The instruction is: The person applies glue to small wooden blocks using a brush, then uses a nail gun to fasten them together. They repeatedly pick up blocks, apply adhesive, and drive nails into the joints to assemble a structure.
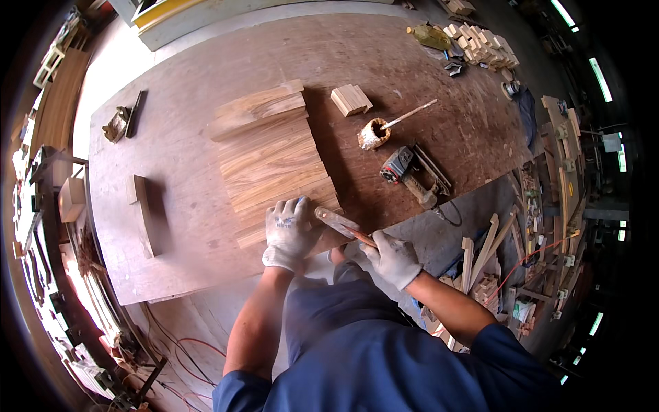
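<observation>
The left grip point(292, 230) hides its own palm and the part of the striped wooden boards point(274, 161) beneath it; marks on the glove are too small to read. The right grip point(395, 261) covers the butt of the hand tool point(340, 223). Left of the left grip, the near part of the worktop point(182, 264) blurs. Far beyond the left grip, the yellow-edged machine point(199, 24) is cut off by the top edge.

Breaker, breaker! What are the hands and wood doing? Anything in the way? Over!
Left hand on boards. Right hand gripping wooden-handled tool. Boards side by side, ends uneven. Nail gun and pot to the right, off the boards.
</observation>
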Available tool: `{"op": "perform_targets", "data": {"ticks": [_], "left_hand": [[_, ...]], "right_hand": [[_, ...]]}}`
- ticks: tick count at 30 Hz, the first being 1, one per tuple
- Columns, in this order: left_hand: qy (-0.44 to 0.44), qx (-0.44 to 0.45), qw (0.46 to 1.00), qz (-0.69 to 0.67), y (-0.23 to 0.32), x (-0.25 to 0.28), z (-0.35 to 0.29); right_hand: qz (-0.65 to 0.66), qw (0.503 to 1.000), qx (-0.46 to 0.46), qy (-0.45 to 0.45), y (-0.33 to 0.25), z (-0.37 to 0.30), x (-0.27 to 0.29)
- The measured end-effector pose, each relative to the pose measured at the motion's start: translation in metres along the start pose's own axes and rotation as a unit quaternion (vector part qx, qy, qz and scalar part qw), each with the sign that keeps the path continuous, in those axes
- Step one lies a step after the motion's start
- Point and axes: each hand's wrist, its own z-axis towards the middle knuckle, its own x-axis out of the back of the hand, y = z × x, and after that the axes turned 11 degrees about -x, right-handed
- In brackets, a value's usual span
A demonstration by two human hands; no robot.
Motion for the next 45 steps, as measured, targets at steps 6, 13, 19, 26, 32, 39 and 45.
{"op": "perform_targets", "data": {"ticks": [6,13,19,26,32,39,45], "left_hand": [[0.026,-0.011,1.000,-0.013,0.002,0.003,0.002],[0.018,-0.014,1.000,-0.009,0.000,0.003,0.002],[0.023,-0.017,0.999,-0.015,-0.003,-0.001,0.001],[0.019,-0.015,1.000,-0.011,-0.004,-0.003,0.000],[0.020,-0.016,1.000,-0.012,-0.002,0.000,0.002],[0.022,-0.019,1.000,-0.002,-0.002,0.000,0.001],[0.034,-0.029,0.999,-0.013,-0.002,0.001,0.003]], "right_hand": [[0.051,0.998,0.010,0.032,-0.002,0.000,0.004],[0.017,0.999,-0.020,0.044,0.009,0.004,0.000],[0.052,0.995,0.004,0.080,0.012,-0.003,0.009],[0.034,0.997,-0.005,0.068,0.015,0.004,0.008],[0.071,0.989,0.030,0.123,0.019,-0.004,0.006],[0.075,0.993,-0.006,0.094,0.008,0.004,0.018],[0.106,0.984,0.040,0.141,0.011,-0.006,0.016]]}}
